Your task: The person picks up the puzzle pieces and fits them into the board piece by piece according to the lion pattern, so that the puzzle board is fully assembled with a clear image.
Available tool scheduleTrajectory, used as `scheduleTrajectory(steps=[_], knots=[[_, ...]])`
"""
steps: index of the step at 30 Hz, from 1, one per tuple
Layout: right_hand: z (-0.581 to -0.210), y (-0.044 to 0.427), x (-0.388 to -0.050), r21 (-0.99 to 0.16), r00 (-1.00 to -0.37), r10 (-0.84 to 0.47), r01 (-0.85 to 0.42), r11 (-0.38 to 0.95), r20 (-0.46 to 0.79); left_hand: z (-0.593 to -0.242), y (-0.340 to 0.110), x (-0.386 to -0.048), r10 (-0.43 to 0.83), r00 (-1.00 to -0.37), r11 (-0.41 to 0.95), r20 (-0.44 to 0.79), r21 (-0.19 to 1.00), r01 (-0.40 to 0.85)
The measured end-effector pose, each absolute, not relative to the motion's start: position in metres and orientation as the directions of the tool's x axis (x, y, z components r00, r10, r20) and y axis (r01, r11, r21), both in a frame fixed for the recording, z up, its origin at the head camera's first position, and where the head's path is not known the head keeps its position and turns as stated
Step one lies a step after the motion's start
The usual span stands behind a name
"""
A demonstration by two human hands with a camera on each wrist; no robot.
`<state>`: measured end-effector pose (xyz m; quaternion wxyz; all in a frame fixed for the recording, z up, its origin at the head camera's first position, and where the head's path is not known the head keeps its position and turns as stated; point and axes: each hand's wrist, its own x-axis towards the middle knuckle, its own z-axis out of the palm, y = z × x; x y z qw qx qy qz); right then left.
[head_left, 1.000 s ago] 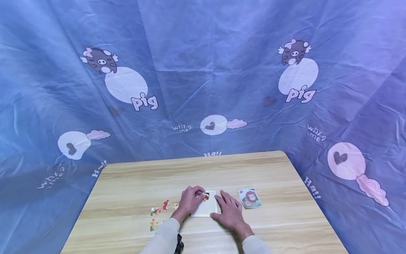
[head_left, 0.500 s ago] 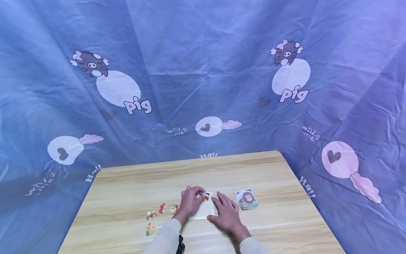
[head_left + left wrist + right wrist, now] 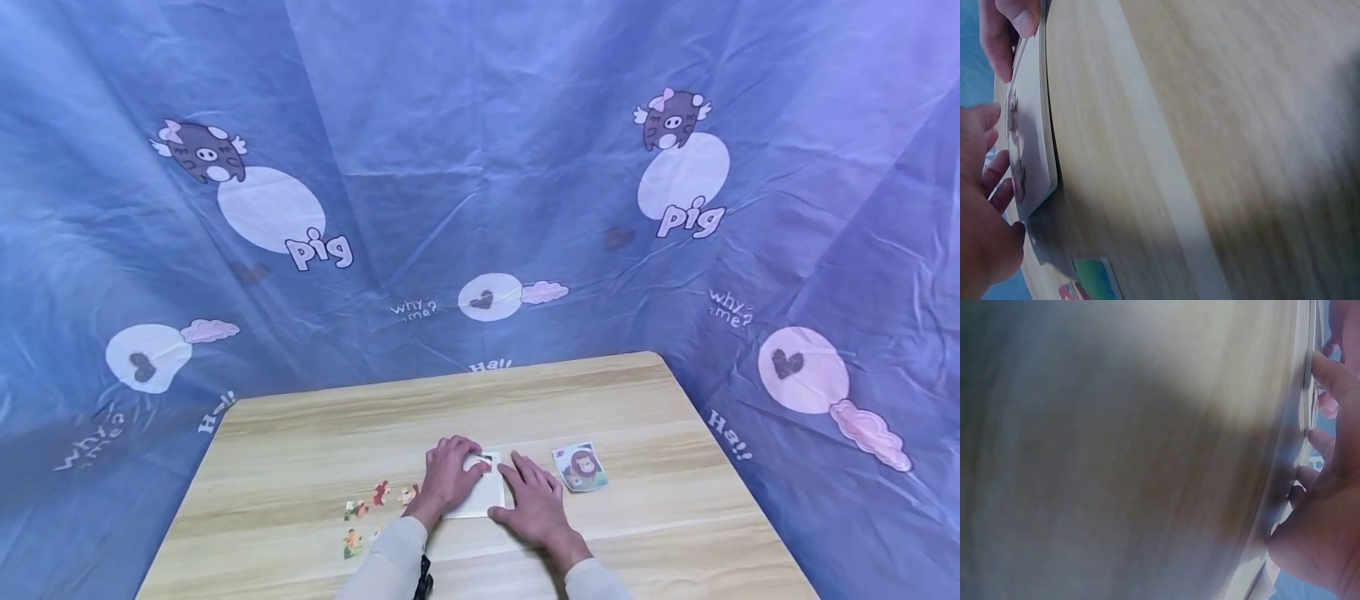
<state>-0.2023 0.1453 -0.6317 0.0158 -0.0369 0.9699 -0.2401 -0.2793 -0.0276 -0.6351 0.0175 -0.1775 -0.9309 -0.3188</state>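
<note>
Flat white tray (image 3: 480, 497), lower centre. Your left grip (image 3: 447, 477) arches over, half-spread, empty; your right grip (image 3: 537, 502) splays against it.

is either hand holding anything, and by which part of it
The right hand rests against the right edge of the white tray, with no clear grip. Whether the left hand pinches the puzzle piece at the tray's far side cannot be told.

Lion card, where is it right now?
In the head view, the lion card lies on the table, just to the right of the right hand, with that hand between it and the white tray.
</note>
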Motion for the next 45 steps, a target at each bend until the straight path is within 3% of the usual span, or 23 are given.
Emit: scheduleTrajectory(steps=[10,29,45], knots=[[-0.632,0.1455,-0.2023,-0.478,-0.997,-0.079,-0.065,0.876,-0.009,-0.6343,-0.0345,-0.2803,0.402,-0.904,0.778,0.142,0.467,0.42],[-0.6368,0.1455,-0.2043,-0.459,-0.997,-0.08,-0.071,0.886,0.0,-0.6387,-0.0303,-0.2789,0.422,-0.884,0.728,0.201,0.505,0.463],[-0.6388,0.1464,-0.2041,-0.476,-0.997,-0.075,-0.071,0.877,0.011,-0.6345,-0.028,-0.2757,0.425,-0.885,0.771,0.189,0.437,0.463]])
